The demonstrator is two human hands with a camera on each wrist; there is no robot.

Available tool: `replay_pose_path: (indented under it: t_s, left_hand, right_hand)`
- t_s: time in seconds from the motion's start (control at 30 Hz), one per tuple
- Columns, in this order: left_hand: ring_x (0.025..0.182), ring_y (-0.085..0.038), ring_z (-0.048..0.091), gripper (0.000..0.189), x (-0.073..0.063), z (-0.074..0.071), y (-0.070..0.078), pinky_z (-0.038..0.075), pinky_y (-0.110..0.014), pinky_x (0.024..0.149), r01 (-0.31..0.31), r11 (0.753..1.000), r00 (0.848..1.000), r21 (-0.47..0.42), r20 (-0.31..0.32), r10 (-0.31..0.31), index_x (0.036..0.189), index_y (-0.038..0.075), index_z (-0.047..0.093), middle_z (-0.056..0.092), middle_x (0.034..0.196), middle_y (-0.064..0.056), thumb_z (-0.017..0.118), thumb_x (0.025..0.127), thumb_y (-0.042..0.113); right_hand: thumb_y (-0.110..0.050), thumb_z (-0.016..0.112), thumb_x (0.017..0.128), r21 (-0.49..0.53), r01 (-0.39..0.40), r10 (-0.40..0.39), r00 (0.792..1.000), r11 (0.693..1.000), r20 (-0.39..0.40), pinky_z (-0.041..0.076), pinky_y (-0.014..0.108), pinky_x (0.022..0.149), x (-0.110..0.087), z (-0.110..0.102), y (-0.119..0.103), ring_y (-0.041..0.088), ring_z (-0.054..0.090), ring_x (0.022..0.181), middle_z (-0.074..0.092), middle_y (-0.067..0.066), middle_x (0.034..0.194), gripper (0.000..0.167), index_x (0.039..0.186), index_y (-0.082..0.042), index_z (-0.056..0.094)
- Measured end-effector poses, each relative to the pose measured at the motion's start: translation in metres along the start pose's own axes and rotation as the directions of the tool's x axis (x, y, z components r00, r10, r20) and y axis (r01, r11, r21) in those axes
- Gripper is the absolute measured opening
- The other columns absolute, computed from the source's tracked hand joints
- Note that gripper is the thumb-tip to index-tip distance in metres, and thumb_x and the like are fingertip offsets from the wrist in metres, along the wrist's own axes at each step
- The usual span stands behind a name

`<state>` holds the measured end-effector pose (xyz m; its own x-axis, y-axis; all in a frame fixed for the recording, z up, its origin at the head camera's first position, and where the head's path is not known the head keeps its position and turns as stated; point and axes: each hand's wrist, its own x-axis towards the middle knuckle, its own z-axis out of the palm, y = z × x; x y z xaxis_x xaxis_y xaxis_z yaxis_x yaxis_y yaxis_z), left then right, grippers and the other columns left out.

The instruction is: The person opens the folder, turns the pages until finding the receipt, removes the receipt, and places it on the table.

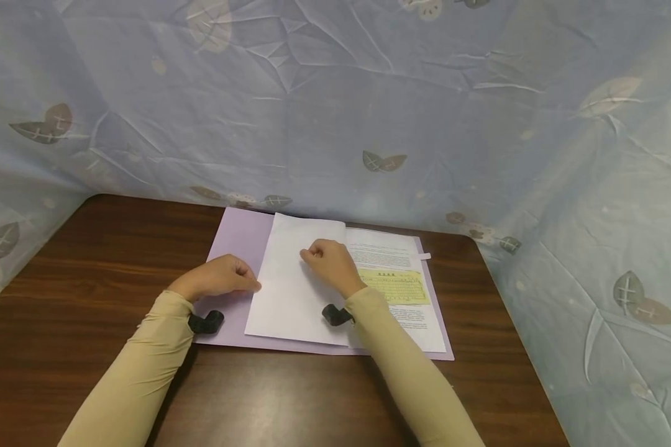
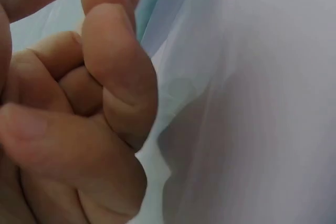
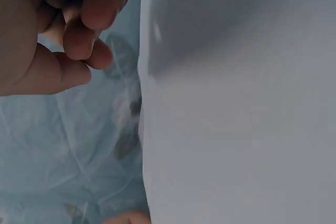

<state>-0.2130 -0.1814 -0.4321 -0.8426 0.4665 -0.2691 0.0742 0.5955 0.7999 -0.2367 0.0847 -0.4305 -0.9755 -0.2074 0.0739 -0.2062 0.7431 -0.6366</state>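
An open lilac folder (image 1: 240,242) lies on the wooden table, with a white sheet (image 1: 296,310) turned over onto its left side. At that sheet's left edge, my left hand (image 1: 219,279) has its thumb and index finger together and appears to pinch the paper; the contact itself is hidden in the left wrist view. Above the blank sheet, my right hand (image 1: 332,267) has curled fingers. Nothing shows between its fingertips (image 3: 79,45) in the right wrist view. Printed pages (image 1: 414,323) lie on the right side, with a yellow form slip (image 1: 394,287) on top.
A small pale tab (image 1: 424,256) sticks out at the folder's right edge. Patterned blue fabric (image 1: 324,112) hangs behind and beside the dark wooden table (image 1: 246,397). Each wrist carries a small black camera.
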Motion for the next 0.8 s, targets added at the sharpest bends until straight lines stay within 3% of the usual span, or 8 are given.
replay_pose_path:
  t_s: [0.13,0.37,0.5,0.63,0.8]
  left_hand:
    - [0.06,-0.012,0.043,0.028,0.002,0.0,-0.003,0.032,-0.027,0.057,0.038,0.999,0.999,0.016,0.001,-0.038,0.07,0.008,0.068,0.055,0.061,0.003,0.075,0.092,0.024]
    - [0.059,-0.011,0.043,0.027,0.004,0.003,-0.008,0.034,-0.026,0.055,0.027,0.993,0.999,0.114,-0.023,-0.024,0.067,0.009,0.064,0.055,0.061,0.004,0.073,0.091,0.018]
    - [0.06,-0.012,0.044,0.024,0.004,0.004,-0.008,0.036,-0.027,0.054,0.042,0.983,0.998,0.178,-0.059,-0.032,0.068,0.01,0.062,0.056,0.064,0.003,0.072,0.09,0.014]
    - [0.061,-0.015,0.045,0.024,0.004,0.006,-0.011,0.037,-0.029,0.054,0.083,0.971,0.993,0.226,-0.103,-0.061,0.068,0.011,0.06,0.055,0.066,0.0,0.071,0.089,0.013]
    - [0.072,-0.021,0.051,0.018,0.005,0.009,-0.013,0.043,-0.034,0.061,0.09,0.954,0.987,0.285,-0.153,-0.047,0.084,0.008,0.062,0.057,0.079,-0.005,0.078,0.086,0.017]
  right_hand:
    - [-0.032,0.065,0.101,-0.009,-0.035,0.035,0.999,0.999,0.009,0.045,0.031,0.068,-0.01,-0.022,0.031,0.015,0.054,0.067,0.06,-0.001,0.071,0.025,0.082,-0.015,0.068]
    - [-0.03,0.065,0.101,-0.02,-0.072,0.071,0.996,0.997,-0.047,0.044,0.036,0.072,-0.034,-0.068,0.081,0.018,0.052,0.07,0.057,0.0,0.072,0.025,0.083,-0.013,0.068]
    - [-0.03,0.065,0.101,-0.033,-0.075,0.072,0.995,0.997,-0.072,0.043,0.036,0.071,-0.046,-0.094,0.113,0.018,0.051,0.068,0.056,0.001,0.072,0.022,0.088,-0.011,0.07]
    - [-0.03,0.064,0.101,-0.042,-0.125,0.122,0.99,0.991,-0.07,0.045,0.035,0.067,-0.058,-0.113,0.144,0.018,0.053,0.069,0.059,0.003,0.078,0.021,0.096,-0.01,0.07]
    - [-0.026,0.063,0.1,-0.042,-0.201,0.199,0.979,0.979,-0.049,0.049,0.032,0.063,-0.07,-0.123,0.172,0.02,0.058,0.073,0.064,0.006,0.084,0.02,0.103,-0.007,0.069]
